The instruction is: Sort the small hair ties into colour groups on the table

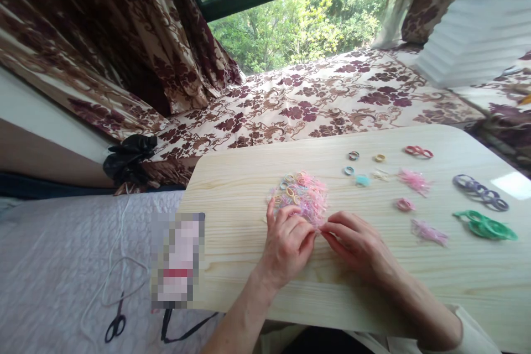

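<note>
A mixed pile of small hair ties [311,191], pink, lilac, yellow and blue, lies on the pale wooden table, with thin pink and clear strands among them. My left hand [287,240] is at the pile's near edge, thumb and index finger pinched together. Its other fingers rest against the pile. From the right, my right hand [354,239] meets it, also in a pinch. The fingertips of both hands nearly touch over something small and pinkish, too small to name.
Sorted on the right are green hair ties [485,225], purple ones [481,192], red ones [418,151], a pink bundle [415,181], a lilac bundle [430,232] and a blue clump [362,180]. Black scissors [115,327] and a white cord [120,232] lie on the bed, left.
</note>
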Demonstrator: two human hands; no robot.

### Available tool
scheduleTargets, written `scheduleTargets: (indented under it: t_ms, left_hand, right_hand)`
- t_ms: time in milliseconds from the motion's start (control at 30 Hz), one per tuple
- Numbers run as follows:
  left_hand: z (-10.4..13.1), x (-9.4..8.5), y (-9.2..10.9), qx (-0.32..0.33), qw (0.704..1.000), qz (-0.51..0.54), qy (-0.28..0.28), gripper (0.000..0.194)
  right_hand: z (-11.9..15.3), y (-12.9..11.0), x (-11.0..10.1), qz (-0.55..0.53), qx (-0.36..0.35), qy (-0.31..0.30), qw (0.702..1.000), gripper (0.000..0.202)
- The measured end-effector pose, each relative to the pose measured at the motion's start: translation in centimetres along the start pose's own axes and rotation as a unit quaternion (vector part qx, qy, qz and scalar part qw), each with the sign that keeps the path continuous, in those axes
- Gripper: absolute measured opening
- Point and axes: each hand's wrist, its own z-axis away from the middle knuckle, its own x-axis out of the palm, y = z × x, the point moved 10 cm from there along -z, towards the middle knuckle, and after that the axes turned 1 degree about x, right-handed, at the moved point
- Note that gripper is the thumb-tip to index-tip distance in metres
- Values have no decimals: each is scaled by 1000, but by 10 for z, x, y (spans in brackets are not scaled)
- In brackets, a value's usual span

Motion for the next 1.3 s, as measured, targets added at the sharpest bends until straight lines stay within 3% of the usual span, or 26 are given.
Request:
scheduleTargets:
  t_ms: [267, 400, 533, 633, 733, 867, 1033, 1167, 1300]
  left_hand:
    - [7, -21, -30, -114, 988, -12, 108, 13]
    - [10, -18, -37, -128, 985, -18, 115, 18]
    - [11, -16, -39, -132, 984, -15, 119, 19]
    - [11, -16, -40, -135, 984, -16, 118, 20]
    - [12, -17, -41, -138, 983, -26, 119, 20]
    - [12, -18, -42, -139, 982, -27, 122, 20]
    - [12, -19, -43, -141, 981, -24, 130, 20]
    - [12, -21, -43, -142, 981, -23, 134, 21]
    - [12, -20, -44, -149, 980, -22, 127, 20]
  right_hand:
    - [-1, 6, -4, 4, 45, 18, 999, 20]
    - [-4, 9, -31, 49, 76, 45, 995, 19]
    - [-8, 45, -72, 141, 146, 63, 977, 23]
    - [-11, 85, -88, 199, 197, 54, 958, 27]
    - [-14, 116, -84, 251, 226, 36, 941, 27]
    - [-18, 131, -71, 273, 240, 31, 931, 28]
    - [-17, 120, -77, 275, 243, 29, 930, 27]
    - [-12, 85, -87, 244, 208, 31, 947, 28]
    - [-6, 46, -63, 178, 157, 26, 971, 25]
